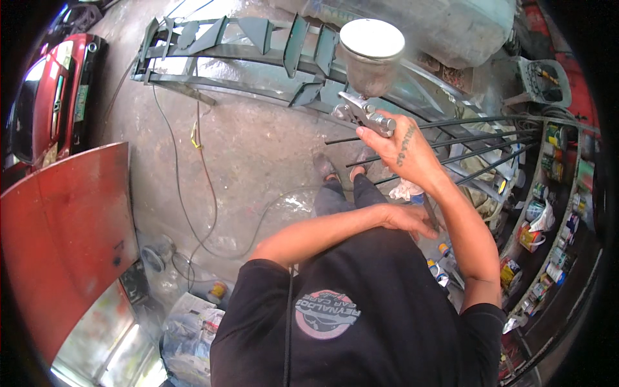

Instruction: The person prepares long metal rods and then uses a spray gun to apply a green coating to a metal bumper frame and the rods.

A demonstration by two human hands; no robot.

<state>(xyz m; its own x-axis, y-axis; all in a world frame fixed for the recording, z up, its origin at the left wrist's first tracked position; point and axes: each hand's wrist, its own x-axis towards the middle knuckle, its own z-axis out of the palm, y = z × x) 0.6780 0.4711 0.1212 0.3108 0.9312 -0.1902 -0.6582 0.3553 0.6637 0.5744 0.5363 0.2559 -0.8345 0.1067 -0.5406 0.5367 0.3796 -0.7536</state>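
Note:
A spray gun (pixel 361 115) with a metal body is in my right hand (pixel 407 145), whose fingers are wrapped round its grip. On top of the gun stands a greyish cup (pixel 373 74) with a round white lid (pixel 372 39). My left arm crosses in front of my body to the right. At its end, my left hand (pixel 412 219) is closed round a dark hose (pixel 431 213) below the spray gun; part of its grip is hidden. Beyond the gun, several dark grey metal panels and brackets (pixel 256 32) rest along a long metal frame (pixel 238 53).
Thin black rods (pixel 480 145) stick out on the right, beside shelves (pixel 538 222) of cans. A grey plastic chair (pixel 545 80) stands at the far right. Hoses (pixel 171 138) lie across the concrete floor. Left are a red car (pixel 61 97) and a large red panel (pixel 77 238).

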